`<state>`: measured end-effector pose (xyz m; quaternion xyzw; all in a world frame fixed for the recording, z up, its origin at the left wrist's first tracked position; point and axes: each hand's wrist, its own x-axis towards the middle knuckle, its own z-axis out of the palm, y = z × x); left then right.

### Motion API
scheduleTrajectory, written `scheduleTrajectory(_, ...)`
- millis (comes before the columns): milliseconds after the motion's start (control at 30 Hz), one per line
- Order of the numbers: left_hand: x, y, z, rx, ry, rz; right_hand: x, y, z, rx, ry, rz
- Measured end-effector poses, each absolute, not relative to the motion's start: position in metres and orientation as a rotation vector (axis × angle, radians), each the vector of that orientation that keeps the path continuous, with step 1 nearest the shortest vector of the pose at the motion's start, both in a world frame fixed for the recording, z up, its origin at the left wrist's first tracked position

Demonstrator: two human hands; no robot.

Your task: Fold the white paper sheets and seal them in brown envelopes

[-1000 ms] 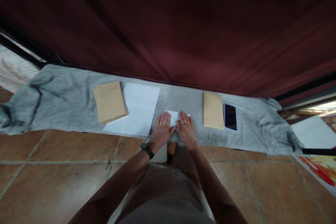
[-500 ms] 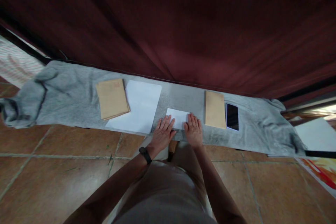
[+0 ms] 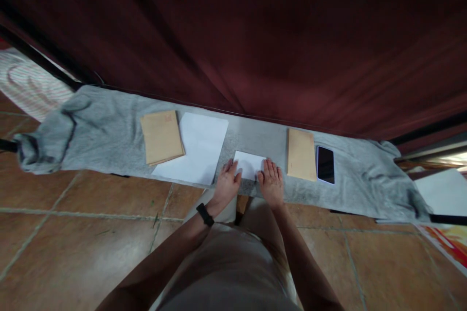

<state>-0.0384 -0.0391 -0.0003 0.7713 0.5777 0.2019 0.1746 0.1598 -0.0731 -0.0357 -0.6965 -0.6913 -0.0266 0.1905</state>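
Observation:
A small white folded-looking sheet of paper (image 3: 250,165) lies on the grey cloth right in front of me. My left hand (image 3: 226,182) rests at its left edge, turned a little onto its side, with thumb and fingers apart. The thumb tip reaches the paper's lower left corner. Across from it, my right hand (image 3: 271,184) lies flat over the right edge, fingers stretched out. To the left is a larger white sheet (image 3: 202,143), partly under a stack of brown envelopes (image 3: 163,137). Another brown envelope (image 3: 301,154) lies beyond my right hand.
A phone (image 3: 325,164) with a pale purple edge lies right of the single envelope. The grey cloth (image 3: 105,131) covers a long narrow surface. A dark red curtain-like fabric (image 3: 233,48) stands behind it. Tiled floor (image 3: 109,233) shows below.
My left hand has gone from lying flat to a more sideways pose at the paper's left edge. My right hand stays flat. The whole view has shifted slightly.

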Motion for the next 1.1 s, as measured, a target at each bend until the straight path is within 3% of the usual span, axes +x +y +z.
scheduleTrajectory(667,-0.020,-0.053,-0.002,2.578,1.616,0.216,0.161,-0.074,-0.038,-1.947,-1.941,-0.106)
scheduleTrajectory(1100,-0.023,-0.040,0.003,2.262,1.608,0.533,0.159,-0.073,-0.038,-1.955,-1.938,-0.131)
